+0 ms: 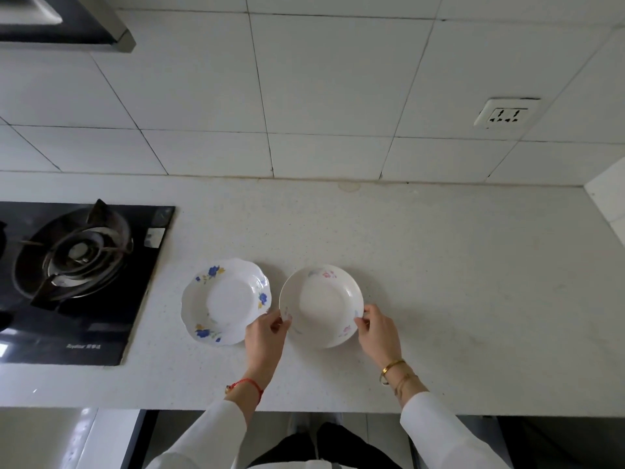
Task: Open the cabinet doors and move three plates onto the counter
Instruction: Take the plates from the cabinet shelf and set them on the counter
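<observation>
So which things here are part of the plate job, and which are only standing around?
Part of the job:
- pink-flowered plate, held at its rim by the left hand and right hand
- blue-flowered plate, beside it on the counter

Only standing around:
- gas stove
- wall socket
- range hood

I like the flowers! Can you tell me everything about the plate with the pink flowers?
The pink-flowered plate is round, cream-white and glossy, like ceramic, with a smooth rim and a shallow dip in the middle. Small pink and pale blue flowers dot its rim. It sits flat and empty on the speckled white counter, right of the blue-flowered plate, close but apart. The left hand and right hand pinch its near edges.
</observation>
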